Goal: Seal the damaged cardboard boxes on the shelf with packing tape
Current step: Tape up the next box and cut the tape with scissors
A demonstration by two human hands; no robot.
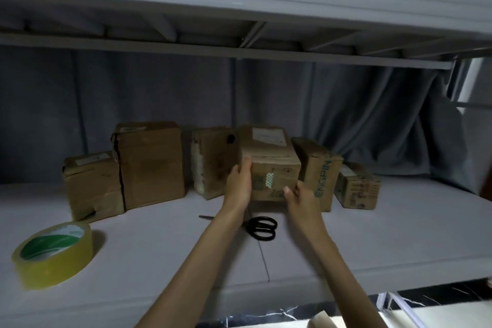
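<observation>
A small brown cardboard box (273, 165) with a white label on top is held between both hands in the middle of the shelf. My left hand (239, 185) grips its left side, thumb up along the edge. My right hand (299, 198) grips its lower right corner. Several other worn boxes stand in a row at the back: a low one (91, 185) at the left, a tall one (151, 165) with a split edge, and one (213, 162) just left of the held box. A yellow roll of packing tape (54, 254) lies at the front left.
Black-handled scissors (262, 228) lie on the shelf (372, 242) under my forearms. A box printed with green letters (319, 172) and a small box (358, 185) stand to the right. A metal shelf (239, 2) runs overhead. Grey cloth (372, 114) hangs behind.
</observation>
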